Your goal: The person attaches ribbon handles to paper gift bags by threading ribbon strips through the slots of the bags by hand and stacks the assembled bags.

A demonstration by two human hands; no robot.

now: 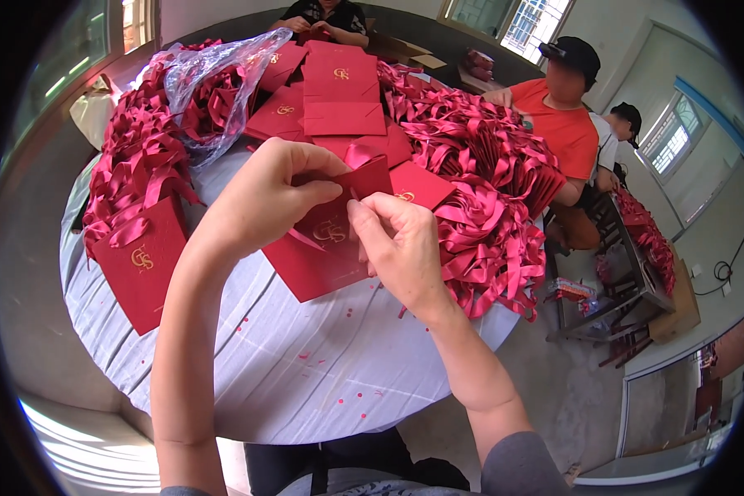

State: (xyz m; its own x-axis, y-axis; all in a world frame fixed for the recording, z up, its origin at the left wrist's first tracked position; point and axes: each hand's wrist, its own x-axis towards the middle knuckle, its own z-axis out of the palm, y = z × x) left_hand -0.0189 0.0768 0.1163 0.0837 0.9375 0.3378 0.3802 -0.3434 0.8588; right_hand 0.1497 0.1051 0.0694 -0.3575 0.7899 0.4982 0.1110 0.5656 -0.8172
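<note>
In front of me is a flat red paper gift bag (pixel 310 273) with a gold emblem, tilted over the white-covered table. My left hand (pixel 277 186) is closed on its top edge, thumb and fingers pinching the paper. At the bag's upper right, my right hand (pixel 401 244) is closed, thumb and forefinger pinching what looks like a thin end of red ribbon (pixel 354 193). The fingers partly hide this end. A loop of wider red ribbon (pixel 364 154) stands up behind the bag's top edge. Another red bag (pixel 143 260) with a ribbon handle lies left of my left forearm.
Flat red bags (pixel 341 87) are stacked at the table's far middle. Heaps of ribboned bags lie at right (pixel 479 149) and left (pixel 132 157), beside clear plastic wrap (pixel 223 99). Red scraps dot the white cloth (pixel 256 388). Co-workers sit at the far side (pixel 326 21) and right (pixel 554 124).
</note>
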